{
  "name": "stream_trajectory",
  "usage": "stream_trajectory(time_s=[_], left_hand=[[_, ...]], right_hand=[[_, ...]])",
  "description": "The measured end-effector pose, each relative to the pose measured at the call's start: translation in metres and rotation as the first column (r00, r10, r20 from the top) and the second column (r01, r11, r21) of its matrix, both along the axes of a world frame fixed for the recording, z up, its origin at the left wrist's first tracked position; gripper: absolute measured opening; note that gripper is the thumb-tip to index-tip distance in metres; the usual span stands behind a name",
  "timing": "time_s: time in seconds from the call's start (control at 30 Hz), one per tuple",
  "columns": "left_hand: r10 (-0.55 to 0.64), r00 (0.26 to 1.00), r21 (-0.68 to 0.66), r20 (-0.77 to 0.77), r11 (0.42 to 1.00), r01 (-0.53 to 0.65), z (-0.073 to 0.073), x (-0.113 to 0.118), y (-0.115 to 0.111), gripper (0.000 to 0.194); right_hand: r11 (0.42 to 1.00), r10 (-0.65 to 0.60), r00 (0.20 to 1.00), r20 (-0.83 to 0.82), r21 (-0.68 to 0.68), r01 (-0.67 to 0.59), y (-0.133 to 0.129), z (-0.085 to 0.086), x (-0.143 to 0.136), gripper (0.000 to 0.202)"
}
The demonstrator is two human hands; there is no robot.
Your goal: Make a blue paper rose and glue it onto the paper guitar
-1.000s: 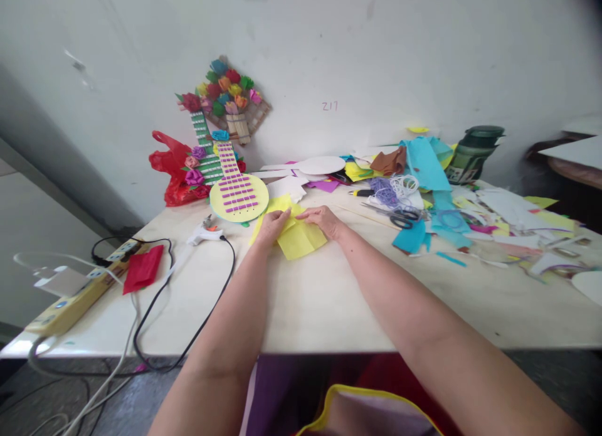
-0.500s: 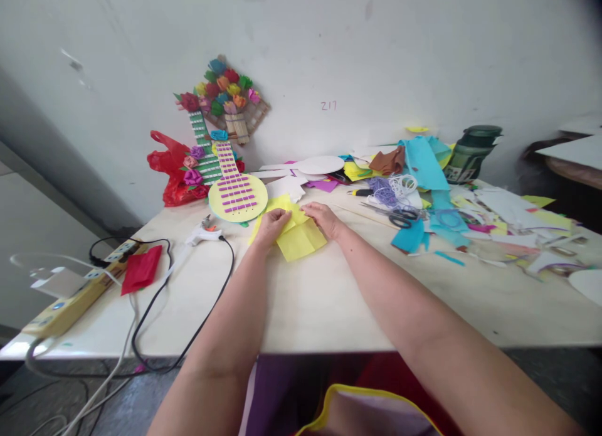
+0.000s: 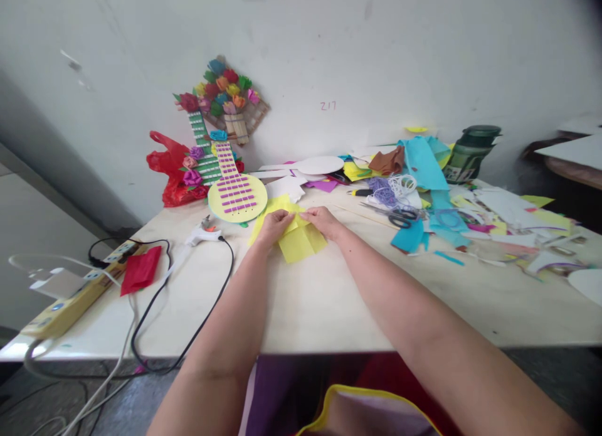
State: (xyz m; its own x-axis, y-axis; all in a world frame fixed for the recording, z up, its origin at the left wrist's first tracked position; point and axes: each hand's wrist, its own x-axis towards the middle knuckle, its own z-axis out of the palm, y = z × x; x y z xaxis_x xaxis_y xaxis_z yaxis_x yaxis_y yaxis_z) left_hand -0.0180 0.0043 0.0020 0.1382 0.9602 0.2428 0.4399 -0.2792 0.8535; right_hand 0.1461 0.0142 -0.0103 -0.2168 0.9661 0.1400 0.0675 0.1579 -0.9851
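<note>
As fingers (image 3: 285,216) of the left hand (image 3: 273,226) and right hand (image 3: 324,221) pinch yellow paper (image 3: 300,244) on the counter (image 3: 324,310), tearing threatens.
Uneven pulling could rip the yellow paper, right of the glue gun (image 3: 202,236).

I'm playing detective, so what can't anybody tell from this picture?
All in the head view:
- Both palms: hidden by the backs of the left hand and right hand.
- Part of the yellow paper: covered by the left hand.
- Words on the green bottle: too small and blurred.
- What, if anything, is in the red plastic bag: its red sides hide it.
- The rest of the white piece at far right: cut off by the picture's edge.
</note>
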Motion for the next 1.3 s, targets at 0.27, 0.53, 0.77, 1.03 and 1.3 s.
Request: stream_trajectory(time_s=[0.27,0.53,0.77,1.03,1.3], left_hand=[[-0.049,0.996,-0.092,0.068,0.994,0.055,-0.001,-0.002,-0.002,0.039],[-0.095,0.989,-0.1,0.112,0.989,0.107,-0.009,-0.006,0.005,0.036],[-0.028,0.999,-0.009,0.046,1.0,0.028,-0.003,-0.002,0.002,0.034],[0.069,0.992,0.118,-0.104,0.991,-0.056,-0.002,0.001,0.005,0.035],[0.11,0.992,0.166,-0.058,0.981,-0.099,-0.001,0.003,0.005,0.035]], right_hand=[[1.0,0.005,1.0,-0.012,0.023,-0.005,0.002,-0.003,-0.002,0.027],[0.995,-0.035,0.998,0.05,0.096,0.03,-0.001,0.001,-0.002,0.026],[0.999,-0.024,0.999,0.029,0.026,0.023,0.0,0.0,-0.001,0.025],[0.999,-0.051,0.999,-0.016,-0.005,0.051,0.003,0.001,-0.003,0.02],[0.996,-0.003,0.994,-0.108,-0.093,-0.007,0.003,-0.001,-0.002,0.023]])
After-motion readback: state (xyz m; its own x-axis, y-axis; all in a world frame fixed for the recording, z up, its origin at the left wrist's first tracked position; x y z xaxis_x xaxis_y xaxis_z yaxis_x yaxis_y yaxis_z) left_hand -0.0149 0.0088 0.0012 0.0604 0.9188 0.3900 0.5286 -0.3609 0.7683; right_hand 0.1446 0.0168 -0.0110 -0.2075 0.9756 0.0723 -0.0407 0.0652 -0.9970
